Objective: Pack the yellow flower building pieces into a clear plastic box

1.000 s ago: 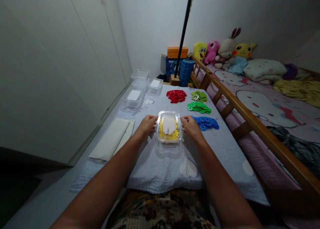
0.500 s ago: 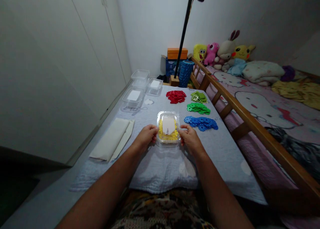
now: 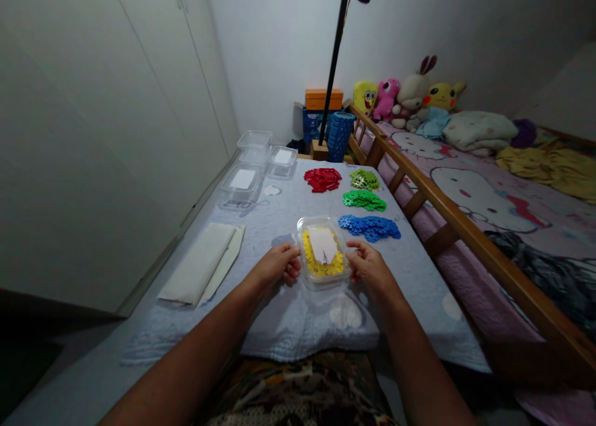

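A clear plastic container (image 3: 306, 272) with yellow pieces in it and a white card (image 3: 322, 243) at its lid sits between my hands, slightly turned. At its left edge, my left hand (image 3: 281, 263) has its fingers curled and the fingertips against the rim. My right hand (image 3: 370, 266) pinches the right edge between thumb and fingers. Just beyond the right hand lies a pile of blue flower-shaped discs (image 3: 370, 227). Whether the container's base rests on the cloth or is slightly raised, I cannot tell.
Green discs (image 3: 364, 200), lime pieces (image 3: 364, 179) and red pieces (image 3: 322, 179) lie in piles farther back. Clear containers (image 3: 242, 181) stand at the back left. A folded beige pouch (image 3: 200, 264) lies at left. A wooden bed rail (image 3: 419, 193) borders the right side.
The container has moved nearer to me and a little right, and has turned slightly. Both hands have moved with it. The camera view has shifted slightly.
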A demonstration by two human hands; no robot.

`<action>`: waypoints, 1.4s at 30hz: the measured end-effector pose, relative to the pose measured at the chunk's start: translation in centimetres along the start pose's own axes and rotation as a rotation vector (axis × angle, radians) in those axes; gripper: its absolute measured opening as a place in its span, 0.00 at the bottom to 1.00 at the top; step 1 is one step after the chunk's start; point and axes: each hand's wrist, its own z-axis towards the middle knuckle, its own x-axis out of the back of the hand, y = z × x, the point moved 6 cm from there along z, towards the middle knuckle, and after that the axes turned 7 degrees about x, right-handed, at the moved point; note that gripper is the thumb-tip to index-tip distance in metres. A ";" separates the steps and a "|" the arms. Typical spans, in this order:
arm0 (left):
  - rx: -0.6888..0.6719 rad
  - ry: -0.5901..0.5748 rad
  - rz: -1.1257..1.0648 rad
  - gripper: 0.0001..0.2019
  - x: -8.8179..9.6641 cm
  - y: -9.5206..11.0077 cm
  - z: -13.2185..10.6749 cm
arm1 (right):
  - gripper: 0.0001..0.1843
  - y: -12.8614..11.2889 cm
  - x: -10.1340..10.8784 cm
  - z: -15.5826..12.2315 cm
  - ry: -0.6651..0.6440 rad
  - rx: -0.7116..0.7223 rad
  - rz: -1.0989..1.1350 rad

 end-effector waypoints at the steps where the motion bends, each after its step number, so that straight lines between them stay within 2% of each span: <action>1: -0.003 0.012 0.006 0.12 0.0 0.2 0.1 | 0.30 -0.1 0.5 -0.1 0.015 0.013 -0.026; 4: -0.043 0.053 -0.014 0.13 0.3 1.3 0.5 | 0.29 -0.3 1.5 -0.1 0.047 0.046 -0.110; 9: -0.082 0.097 -0.025 0.14 0.0 2.3 1.2 | 0.25 -0.3 0.9 0.0 -0.001 0.077 -0.141; 12: -0.076 0.075 -0.011 0.13 -0.8 2.0 1.2 | 0.25 -0.1 1.5 -0.1 -0.014 0.080 -0.135; 15: -0.061 0.010 0.012 0.12 -2.1 1.4 1.0 | 0.25 0.1 3.4 -0.4 -0.052 0.059 -0.186; 18: -0.045 -0.056 0.038 0.11 -3.7 1.0 0.9 | 0.23 -0.4 5.8 -0.5 -0.058 0.097 -0.360; 21: -0.033 -0.104 0.078 0.10 -5.1 0.8 1.1 | 0.20 -2.1 7.0 -1.0 0.058 0.266 -0.658; 24: -0.034 -0.137 0.139 0.10 -6.1 0.9 1.3 | 0.23 -3.8 5.3 -2.2 0.139 0.452 -0.906; 26: -0.049 -0.148 0.194 0.08 -6.3 1.0 1.4 | 0.29 -4.2 3.0 -3.0 0.111 0.516 -1.029; 29: -0.078 -0.155 0.274 0.06 -5.8 1.5 1.5 | 0.39 -4.0 0.0 -3.8 0.015 0.530 -1.165; 32: -0.146 -0.103 0.326 0.06 -4.4 2.5 1.9 | 0.39 -3.8 -1.0 -3.9 -0.030 0.499 -1.227; 37: -0.310 0.075 0.382 0.07 -1.2 3.8 2.7 | 0.37 -4.1 -0.4 -4.1 -0.060 0.461 -1.250; 42: -0.414 0.203 0.353 0.08 0.7 3.3 2.9 | 0.35 -3.5 1.6 -5.1 -0.047 0.431 -1.284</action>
